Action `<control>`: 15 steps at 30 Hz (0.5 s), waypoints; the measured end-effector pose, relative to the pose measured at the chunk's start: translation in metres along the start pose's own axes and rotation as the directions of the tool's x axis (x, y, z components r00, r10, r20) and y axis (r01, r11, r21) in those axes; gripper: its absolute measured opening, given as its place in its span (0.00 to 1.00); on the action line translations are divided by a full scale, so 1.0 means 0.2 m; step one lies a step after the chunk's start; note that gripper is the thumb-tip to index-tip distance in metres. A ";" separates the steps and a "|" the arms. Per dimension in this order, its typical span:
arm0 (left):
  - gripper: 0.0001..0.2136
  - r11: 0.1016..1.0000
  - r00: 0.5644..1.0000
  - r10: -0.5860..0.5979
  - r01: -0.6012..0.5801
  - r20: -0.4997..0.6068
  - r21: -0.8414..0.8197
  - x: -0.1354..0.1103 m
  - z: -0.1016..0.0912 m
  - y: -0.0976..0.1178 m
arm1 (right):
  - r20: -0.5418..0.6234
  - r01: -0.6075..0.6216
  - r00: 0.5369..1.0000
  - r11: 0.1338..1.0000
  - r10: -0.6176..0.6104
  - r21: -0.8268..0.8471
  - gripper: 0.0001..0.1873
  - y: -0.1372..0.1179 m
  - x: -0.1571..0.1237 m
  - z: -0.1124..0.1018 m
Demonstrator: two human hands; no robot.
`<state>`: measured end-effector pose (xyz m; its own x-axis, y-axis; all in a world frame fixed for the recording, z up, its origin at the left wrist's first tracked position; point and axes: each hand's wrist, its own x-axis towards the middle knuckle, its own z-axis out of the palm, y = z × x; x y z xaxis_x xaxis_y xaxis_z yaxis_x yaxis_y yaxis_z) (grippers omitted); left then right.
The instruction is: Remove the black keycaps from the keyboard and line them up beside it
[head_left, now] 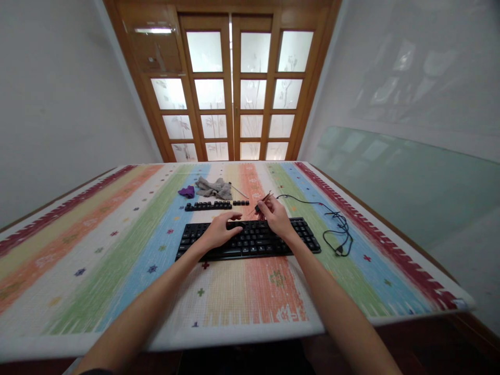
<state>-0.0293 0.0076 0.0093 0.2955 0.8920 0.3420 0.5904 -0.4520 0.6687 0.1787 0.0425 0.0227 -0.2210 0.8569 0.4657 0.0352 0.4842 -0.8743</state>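
Note:
A black keyboard (250,251) lies on the striped tablecloth in front of me. My left hand (222,230) rests at its upper left part, thumb and fingers apart, holding nothing. Above the keyboard's back edge, my right hand (273,214) is closed in a pinch. Between its fingers shows a small black keycap (257,208), with a thin brown tool (267,196) sticking up behind; its exact kind is too small to tell. Behind the keyboard stands a row of loose black keycaps (209,206), with a shorter group of keycaps (240,202) to its right.
A grey cloth (214,188) and a purple cloth (186,192) lie behind the keycaps, near a thin rod (239,190). The black cable (339,229) coils to the right of the keyboard. Wooden glazed doors (233,94) stand beyond the table.

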 end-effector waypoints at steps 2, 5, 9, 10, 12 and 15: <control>0.15 0.998 1.000 0.011 -0.012 0.025 0.059 0.02 0.00 0.00 | -0.065 -0.003 0.998 1.000 0.002 -0.023 0.21 0.01 0.00 -0.02; 0.10 0.985 0.998 0.032 -0.041 0.057 0.169 0.06 0.00 0.00 | -0.117 -0.006 0.993 0.999 0.002 -0.036 0.21 0.01 -0.01 -0.03; 0.08 0.960 0.994 0.039 -0.065 0.099 0.271 0.09 0.01 0.02 | -0.122 -0.003 0.992 0.999 -0.002 -0.040 0.21 0.00 -0.01 -0.03; 0.07 0.956 0.993 0.044 -0.072 0.107 0.284 0.10 0.01 0.02 | -0.125 -0.001 0.992 0.999 -0.004 -0.046 0.21 -0.01 -0.01 -0.03; 0.05 0.949 0.992 0.047 -0.082 0.121 0.304 0.11 0.01 0.03 | -0.140 -0.001 0.990 0.998 -0.007 -0.057 0.22 -0.02 -0.02 -0.04; 0.06 0.943 0.987 0.053 -0.099 0.149 0.319 0.12 0.00 0.04 | -0.168 -0.011 0.986 0.997 -0.001 -0.070 0.23 -0.03 -0.02 -0.05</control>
<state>-0.0170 0.0243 0.0232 0.4350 0.8574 0.2750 0.7669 -0.5128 0.3858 0.1886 0.0386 0.0281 -0.0540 0.8739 0.4830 0.1062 0.4860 -0.8675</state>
